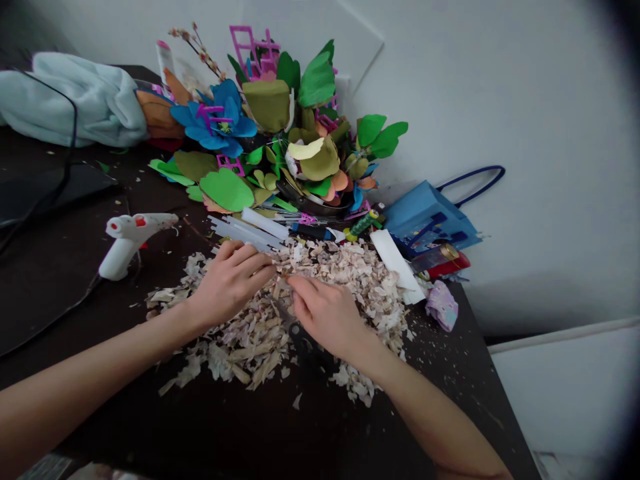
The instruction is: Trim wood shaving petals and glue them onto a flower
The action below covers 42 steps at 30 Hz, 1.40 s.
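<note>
Both my hands rest on a heap of pale wood shavings [360, 273] spread over the dark table [250, 433]. My left hand [230, 280] is curled, its fingertips pinching a small sliver at the heap's middle. My right hand [327, 313] is closed too, its fingertips meeting the left hand's around the same small piece. A dark tool [300, 337] lies under the right hand; I cannot tell whether the hand grips it.
A white glue gun [131, 235] lies left of the heap, clear glue sticks [250, 230] behind it. Paper flowers and leaves [280, 127] pile at the back. A blue bag [430, 217], a red tube [443, 263] and a light blue cloth [70, 100] lie around.
</note>
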### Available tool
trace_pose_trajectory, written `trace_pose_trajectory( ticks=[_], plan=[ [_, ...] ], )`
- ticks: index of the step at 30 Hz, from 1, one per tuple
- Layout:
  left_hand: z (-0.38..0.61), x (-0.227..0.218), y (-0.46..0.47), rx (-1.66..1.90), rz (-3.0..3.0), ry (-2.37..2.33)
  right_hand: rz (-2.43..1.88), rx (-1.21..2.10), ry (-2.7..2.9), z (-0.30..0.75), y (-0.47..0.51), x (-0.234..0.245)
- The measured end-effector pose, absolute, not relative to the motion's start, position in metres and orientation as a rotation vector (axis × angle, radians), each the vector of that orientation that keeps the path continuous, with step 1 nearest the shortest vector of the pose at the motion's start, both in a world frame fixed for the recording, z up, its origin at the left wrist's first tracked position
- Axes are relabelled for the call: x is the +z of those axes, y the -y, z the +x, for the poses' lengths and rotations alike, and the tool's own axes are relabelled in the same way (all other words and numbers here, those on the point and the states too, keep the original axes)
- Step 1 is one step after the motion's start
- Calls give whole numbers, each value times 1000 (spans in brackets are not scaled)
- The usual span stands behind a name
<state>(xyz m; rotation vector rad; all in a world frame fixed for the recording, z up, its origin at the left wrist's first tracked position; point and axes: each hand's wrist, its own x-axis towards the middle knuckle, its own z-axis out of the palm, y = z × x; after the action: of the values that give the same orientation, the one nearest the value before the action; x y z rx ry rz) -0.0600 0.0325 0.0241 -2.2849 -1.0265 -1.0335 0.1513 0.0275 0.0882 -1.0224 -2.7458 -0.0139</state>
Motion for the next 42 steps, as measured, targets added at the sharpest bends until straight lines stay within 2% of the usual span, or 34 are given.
trace_pose_trajectory(
  ticks=[13,25,42],
  plan=[
    [-59,21,-32,-1028,-2287,1024,-1035,-17,2711,149,-32,85],
    [-69,20,-40,-1015,-2284,1139,-1029,166,2443,173,-21,95],
    [-76,14,-94,-1039,-2126,1285,-1185,295,2160,214,17,72]
  ],
)
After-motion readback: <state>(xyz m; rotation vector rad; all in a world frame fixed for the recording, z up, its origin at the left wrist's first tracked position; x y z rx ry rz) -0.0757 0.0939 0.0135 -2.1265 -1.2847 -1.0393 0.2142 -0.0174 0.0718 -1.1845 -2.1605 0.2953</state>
